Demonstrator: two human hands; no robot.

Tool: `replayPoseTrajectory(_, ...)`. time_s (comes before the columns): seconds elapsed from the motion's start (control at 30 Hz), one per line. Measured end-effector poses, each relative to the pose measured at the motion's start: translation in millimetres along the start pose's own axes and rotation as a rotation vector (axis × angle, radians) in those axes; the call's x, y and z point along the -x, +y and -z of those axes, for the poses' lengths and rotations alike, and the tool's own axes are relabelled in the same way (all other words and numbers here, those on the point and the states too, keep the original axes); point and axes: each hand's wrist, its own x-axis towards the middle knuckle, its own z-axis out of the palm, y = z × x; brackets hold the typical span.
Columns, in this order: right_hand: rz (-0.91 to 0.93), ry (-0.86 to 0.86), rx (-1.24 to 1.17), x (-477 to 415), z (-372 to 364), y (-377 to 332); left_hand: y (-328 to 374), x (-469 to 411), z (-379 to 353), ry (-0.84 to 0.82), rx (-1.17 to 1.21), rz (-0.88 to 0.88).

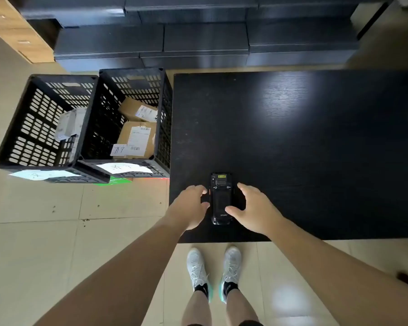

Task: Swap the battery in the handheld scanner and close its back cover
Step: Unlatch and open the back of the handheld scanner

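Observation:
A black handheld scanner [221, 198] lies back side up near the front left corner of the black table [316, 149]. Its back cover is on, with a yellow label at the far end. My left hand [190, 205] is at the scanner's left edge, fingers curled and apart, fingertips close to or touching its side. My right hand [252, 208] is at the right edge, fingers spread, with the thumb resting on the lower part of the back. Neither hand has lifted it. No loose battery is visible.
Two black perforated crates [45, 128] [127, 118] stand on the floor left of the table, holding cardboard parcels. Dark stacked boxes [198, 38] line the far side. My feet in white shoes [213, 271] stand on the tiled floor at the table's front edge.

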Motion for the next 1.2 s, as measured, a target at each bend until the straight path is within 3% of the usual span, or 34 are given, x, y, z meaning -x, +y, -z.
replayPoseTrajectory(0.27,-0.154,0.215,-0.105,-18.3,-54.7,-10.5,-3.2,-49.4,-1.9,0.13,-0.087,-0.142)
replayPoseTrajectory(0.5,-0.126,0.342,-0.206,-23.0,-83.8,-5.3,-12.3,-71.8,1.4,0.041,-0.258,-0.409)
replayPoseTrajectory(0.77,-0.156,0.38,-0.179,-23.0,-87.3,-5.2,-9.9,-83.6,12.4,-0.044,-0.449,-0.646)
replayPoseTrajectory(1.2,-0.209,0.38,-0.031,-21.8,-83.7,-9.9,-10.4,-94.6,13.1,-0.115,-0.661,-0.758)
